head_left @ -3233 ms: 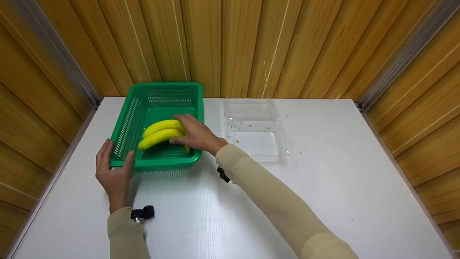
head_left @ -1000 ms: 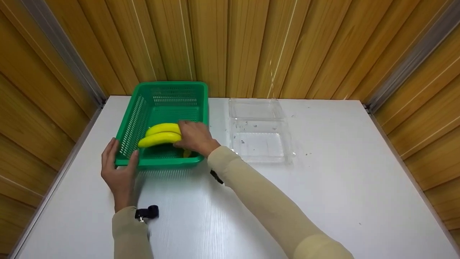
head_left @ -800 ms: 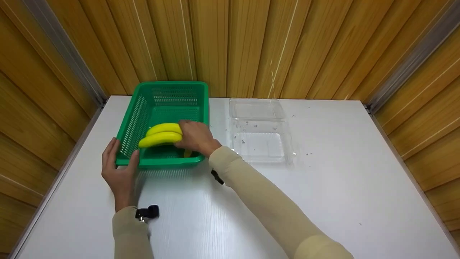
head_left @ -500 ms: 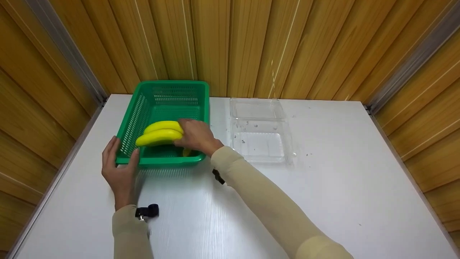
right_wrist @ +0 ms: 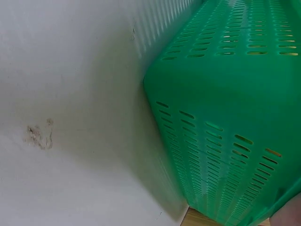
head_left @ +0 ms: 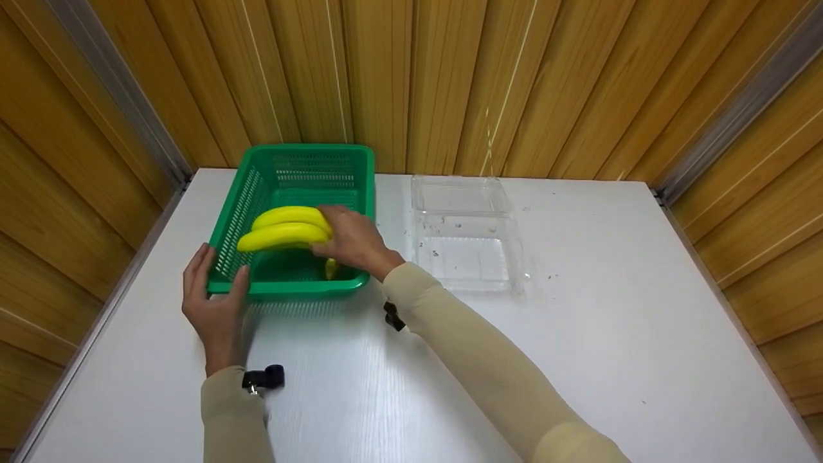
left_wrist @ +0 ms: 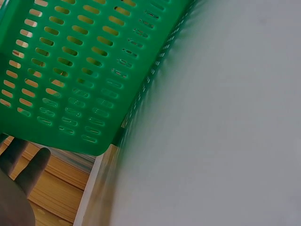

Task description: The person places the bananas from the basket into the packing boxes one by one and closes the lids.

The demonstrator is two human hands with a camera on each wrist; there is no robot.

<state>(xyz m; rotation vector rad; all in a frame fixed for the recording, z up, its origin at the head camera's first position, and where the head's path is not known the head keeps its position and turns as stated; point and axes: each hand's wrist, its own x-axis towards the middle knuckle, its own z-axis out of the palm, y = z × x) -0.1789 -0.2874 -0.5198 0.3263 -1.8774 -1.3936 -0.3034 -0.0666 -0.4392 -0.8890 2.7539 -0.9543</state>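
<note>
I have the right hand (head_left: pixel 352 239) pinching the right end of the bananas (head_left: pixel 286 236), in or just above the near half of the basket (head_left: pixel 302 289), toward the table's (head_left: pixel 578 308) back-left corner. The left hand (head_left: pixel 215 315), fingers spread, braces the basket's near-left corner. Held by one end only, the bananas could sag or twist loose, or catch the left rim. Their long axis runs left-right, free tips toward the basket's left edge.

bananas (head_left: pixel 283 235): smooth, glossy | basket (head_left: pixel 302 289): shiny plastic | box (head_left: pixel 461 223): clear plastic | tabletop (head_left: pixel 578 321): smooth, glossy | panels (head_left: pixel 443 83): wood-grained
</note>
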